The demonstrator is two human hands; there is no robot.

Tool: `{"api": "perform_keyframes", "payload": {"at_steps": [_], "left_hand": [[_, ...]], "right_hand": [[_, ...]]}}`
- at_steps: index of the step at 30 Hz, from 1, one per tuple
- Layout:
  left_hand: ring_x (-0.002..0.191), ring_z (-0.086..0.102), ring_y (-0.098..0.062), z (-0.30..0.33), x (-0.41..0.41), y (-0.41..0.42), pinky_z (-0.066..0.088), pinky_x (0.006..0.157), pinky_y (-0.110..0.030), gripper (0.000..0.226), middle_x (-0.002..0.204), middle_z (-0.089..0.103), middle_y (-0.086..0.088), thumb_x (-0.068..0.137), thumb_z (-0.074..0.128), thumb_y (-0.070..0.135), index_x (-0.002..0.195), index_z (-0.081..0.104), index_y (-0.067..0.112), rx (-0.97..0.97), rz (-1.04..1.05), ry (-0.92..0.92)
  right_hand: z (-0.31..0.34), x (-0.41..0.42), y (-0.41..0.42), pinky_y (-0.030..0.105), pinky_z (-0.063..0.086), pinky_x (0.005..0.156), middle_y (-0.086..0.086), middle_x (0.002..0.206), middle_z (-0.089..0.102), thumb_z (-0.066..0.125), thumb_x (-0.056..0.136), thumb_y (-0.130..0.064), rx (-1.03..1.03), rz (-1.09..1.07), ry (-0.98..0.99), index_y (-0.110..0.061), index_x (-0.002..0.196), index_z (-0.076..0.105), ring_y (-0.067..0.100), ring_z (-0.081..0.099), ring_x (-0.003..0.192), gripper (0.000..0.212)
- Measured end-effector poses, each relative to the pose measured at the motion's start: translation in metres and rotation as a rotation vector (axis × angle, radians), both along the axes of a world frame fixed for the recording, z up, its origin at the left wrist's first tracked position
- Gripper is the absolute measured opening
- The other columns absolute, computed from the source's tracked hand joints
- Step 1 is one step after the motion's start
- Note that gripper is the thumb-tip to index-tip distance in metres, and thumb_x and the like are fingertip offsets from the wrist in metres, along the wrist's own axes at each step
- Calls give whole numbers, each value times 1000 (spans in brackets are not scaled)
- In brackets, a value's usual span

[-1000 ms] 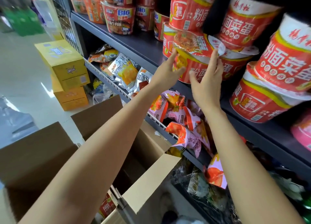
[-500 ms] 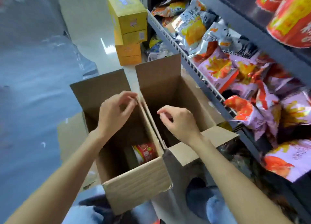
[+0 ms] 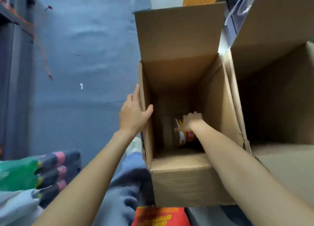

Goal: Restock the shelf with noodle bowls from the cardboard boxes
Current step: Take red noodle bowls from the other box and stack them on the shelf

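Both hands have dropped from above the box: left hand [image 3: 134, 114] grips the cardboard box [image 3: 180, 178] left wall, right hand [image 3: 191, 122] clasps the last visible noodle bowl [image 3: 186, 137] at its bottom, so retrieval has begun.

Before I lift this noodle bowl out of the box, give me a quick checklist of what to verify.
1. Right hand on the noodle bowl: ok, fingers curl over it.
2. Grip secure: cannot tell, fingertips hidden.
3. Left hand steadying the cardboard box: ok, it grips the wall.
4. Flap out of the way: ok, far flap stands open.
5. Other bowls left inside: cannot tell, bottom is dark.
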State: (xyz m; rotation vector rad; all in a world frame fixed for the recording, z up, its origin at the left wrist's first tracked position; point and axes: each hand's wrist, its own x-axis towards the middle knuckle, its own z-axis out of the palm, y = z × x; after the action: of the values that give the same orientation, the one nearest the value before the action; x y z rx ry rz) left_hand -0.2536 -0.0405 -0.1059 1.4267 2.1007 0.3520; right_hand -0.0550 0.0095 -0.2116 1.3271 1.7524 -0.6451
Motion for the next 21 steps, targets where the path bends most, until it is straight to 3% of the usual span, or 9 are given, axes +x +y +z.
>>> {"api": "perform_keyframes", "payload": {"at_steps": [2,5,10,17,21], "left_hand": [[105,55,-29,-8,1,-3,45,90,-43,71,129,49,-4,91,52,24,153,17,28,40,17,-112],[103,52,-28,-15,2,-4,44,85,-40,69,125,48,-4,88,41,26,153,15,28,68,9,-154],[107,49,-27,-17,2,-2,39,81,-36,70,122,47,-6,87,37,28,153,15,24,73,-2,-115],[116,48,-27,-14,3,-3,42,89,-42,73,133,45,-4,83,35,31,153,15,24,57,4,-121],[113,50,-31,-11,2,-4,43,87,-44,69,133,46,-7,89,41,29,153,16,25,34,8,-92]], "right_hand": [[-26,-3,-1,42,34,107,15,148,38,33,86,-75,-35,-19,-56,-13,145,35,36,35,135,86],[-56,-4,-3,51,18,116,18,159,14,24,90,-73,-135,-152,-75,-19,153,14,42,10,145,84],[-89,-12,-16,74,4,105,6,161,-8,41,84,-74,-228,-308,69,-47,149,3,54,-14,139,81],[-92,-19,-18,66,19,111,14,159,-2,64,83,-53,0,-344,118,-32,149,25,53,3,140,80],[-27,-17,-9,58,27,107,14,153,14,68,78,-55,205,-518,265,-35,143,32,49,18,135,77]]}}
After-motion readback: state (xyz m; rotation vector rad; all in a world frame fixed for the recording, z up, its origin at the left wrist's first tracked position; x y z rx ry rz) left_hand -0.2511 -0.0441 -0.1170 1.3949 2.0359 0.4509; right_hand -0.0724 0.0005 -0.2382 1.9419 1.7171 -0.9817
